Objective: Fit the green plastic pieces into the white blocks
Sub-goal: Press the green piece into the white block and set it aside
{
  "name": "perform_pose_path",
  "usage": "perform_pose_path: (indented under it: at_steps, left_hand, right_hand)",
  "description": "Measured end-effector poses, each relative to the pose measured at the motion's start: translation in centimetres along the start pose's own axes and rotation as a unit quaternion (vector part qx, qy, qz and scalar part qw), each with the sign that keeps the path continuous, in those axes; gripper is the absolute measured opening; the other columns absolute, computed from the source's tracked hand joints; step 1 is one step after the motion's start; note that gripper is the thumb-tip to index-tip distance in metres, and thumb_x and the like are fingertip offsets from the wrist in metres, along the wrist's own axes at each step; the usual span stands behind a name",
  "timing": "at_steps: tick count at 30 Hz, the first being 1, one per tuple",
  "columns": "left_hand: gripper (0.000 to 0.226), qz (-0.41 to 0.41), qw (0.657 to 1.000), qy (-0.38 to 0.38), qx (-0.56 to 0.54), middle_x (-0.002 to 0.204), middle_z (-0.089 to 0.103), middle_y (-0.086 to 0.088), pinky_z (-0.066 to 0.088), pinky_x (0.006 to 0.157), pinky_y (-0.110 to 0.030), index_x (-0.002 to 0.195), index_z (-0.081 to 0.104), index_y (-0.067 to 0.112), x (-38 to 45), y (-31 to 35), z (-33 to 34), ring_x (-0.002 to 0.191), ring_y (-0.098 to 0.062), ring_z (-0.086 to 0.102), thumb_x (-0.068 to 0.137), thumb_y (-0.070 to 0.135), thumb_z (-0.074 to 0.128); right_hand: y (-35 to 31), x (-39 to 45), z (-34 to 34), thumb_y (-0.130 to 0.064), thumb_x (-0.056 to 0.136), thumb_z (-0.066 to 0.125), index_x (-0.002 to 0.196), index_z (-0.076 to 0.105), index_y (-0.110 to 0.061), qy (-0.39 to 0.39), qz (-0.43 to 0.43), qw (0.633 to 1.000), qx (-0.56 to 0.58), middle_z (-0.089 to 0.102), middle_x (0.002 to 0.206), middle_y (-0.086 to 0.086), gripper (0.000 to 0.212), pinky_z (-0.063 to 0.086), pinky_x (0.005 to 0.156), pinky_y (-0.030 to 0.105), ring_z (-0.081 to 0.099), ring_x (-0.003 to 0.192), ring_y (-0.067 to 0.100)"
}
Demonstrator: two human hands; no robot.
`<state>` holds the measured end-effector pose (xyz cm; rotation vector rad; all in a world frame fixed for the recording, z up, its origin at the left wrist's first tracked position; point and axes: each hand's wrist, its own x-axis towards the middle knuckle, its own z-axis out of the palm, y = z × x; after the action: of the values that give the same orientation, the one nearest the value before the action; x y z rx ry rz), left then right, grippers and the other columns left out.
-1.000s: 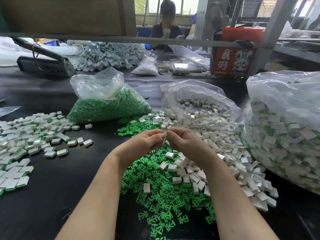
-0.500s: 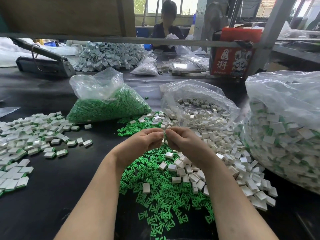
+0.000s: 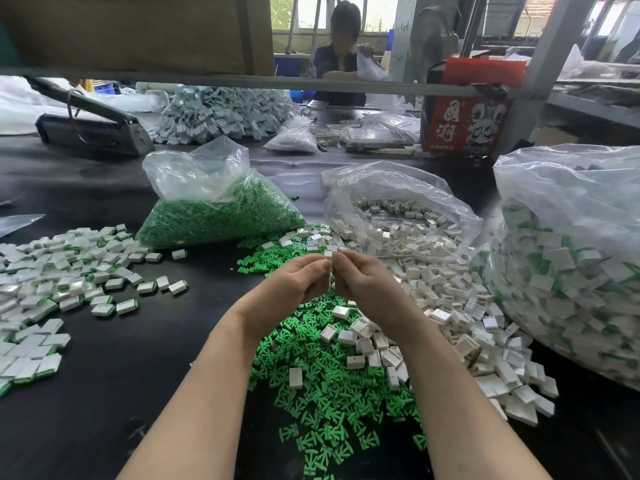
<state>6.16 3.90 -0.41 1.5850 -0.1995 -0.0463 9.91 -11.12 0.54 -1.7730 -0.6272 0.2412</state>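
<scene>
My left hand (image 3: pixel 294 289) and my right hand (image 3: pixel 367 287) meet fingertip to fingertip above the table's middle, both pinching one small white block (image 3: pixel 330 253); most of it is hidden by my fingers. Whether a green piece is in it I cannot tell. Below my hands lies a pile of loose green plastic pieces (image 3: pixel 322 386). Loose white blocks (image 3: pixel 433 306) spread to the right of them. At the left is a spread of white blocks with green pieces fitted (image 3: pixel 52 282).
A clear bag of green pieces (image 3: pixel 221 216) and an open bag of white blocks (image 3: pixel 398 216) stand behind my hands. A large bag of assembled blocks (image 3: pixel 571 282) fills the right. A red box (image 3: pixel 467 123), a grey tool (image 3: pixel 93 129) and a person sit farther back.
My hands have stayed together over the green pile, rising slightly; the fingertips keep working the same block.
</scene>
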Motion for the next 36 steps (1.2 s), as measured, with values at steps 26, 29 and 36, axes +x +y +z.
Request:
perform_pose_path:
  at_steps: [26, 29, 36]
  left_hand:
    - [0.034, 0.048, 0.977, 0.164, 0.124, 0.091, 0.057, 0.020, 0.038, 0.070, 0.003, 0.085, 0.050, 0.038, 1.7, -1.3, 2.5, 0.076, 0.025, 0.054, 0.105, 0.014, 0.039]
    - [0.032, 0.050, 0.976, 0.164, 0.137, 0.092, 0.056, 0.023, 0.038, 0.070, 0.004, 0.086, 0.051, 0.039, 1.7, -1.6, 2.4, 0.079, 0.026, 0.054, 0.105, 0.015, 0.039]
    - [0.024, 0.033, 0.986, 0.130, 0.097, 0.103, 0.067, -0.016, 0.049, 0.095, -0.038, 0.099, 0.061, 0.011, 1.6, -1.7, 1.5, 0.098, -0.023, 0.063, 0.104, 0.018, 0.038]
  right_hand:
    - [0.8, 0.5, 2.4, -0.023, 0.102, 0.034, 0.092, 0.054, -0.009, 0.179, -0.046, 0.932, -0.311, 0.064, 0.079, 0.012, 0.027, 0.030, 0.060, 0.032, 0.057, 0.070, 0.027]
    - [1.0, 0.4, 2.3, -0.023, 0.102, 0.034, 0.096, 0.057, -0.008, 0.179, -0.049, 0.931, -0.314, 0.065, 0.080, 0.011, 0.028, 0.033, 0.061, 0.032, 0.056, 0.070, 0.024]
    - [0.9, 0.4, 1.7, -0.022, 0.102, 0.037, 0.088, 0.056, -0.014, 0.150, -0.064, 0.944, -0.287, 0.060, 0.071, 0.002, 0.024, 0.037, 0.058, 0.034, 0.055, 0.065, 0.021]
